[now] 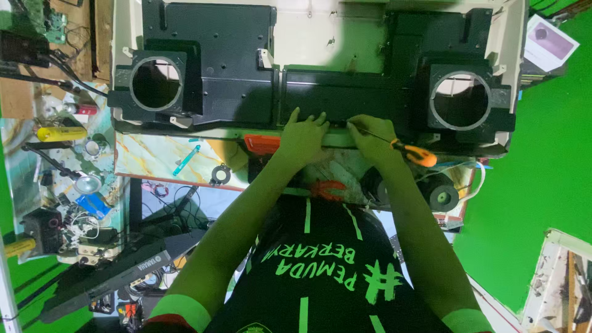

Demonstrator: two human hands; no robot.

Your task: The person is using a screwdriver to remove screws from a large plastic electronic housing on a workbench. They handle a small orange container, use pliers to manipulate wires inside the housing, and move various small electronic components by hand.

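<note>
A large black plastic panel (345, 92) with two round openings (155, 83) (459, 102) lies in a cream housing (320, 37) in front of me. My left hand (302, 139) rests flat, fingers spread, on the panel's near edge at the middle. Just to its right, my right hand (372, 137) grips a screwdriver (412, 152) with an orange handle. The shaft points left, and its tip meets the panel's edge close to my left fingertips.
The housing sits on a marble-patterned bench (154, 157). Under my arms lie red pliers (327, 188), a black round speaker (441, 196), a small black ring (220, 175) and a blue tool (187, 159). Left: a cluttered table with a yellow can (61, 132); a black keyboard (105, 271).
</note>
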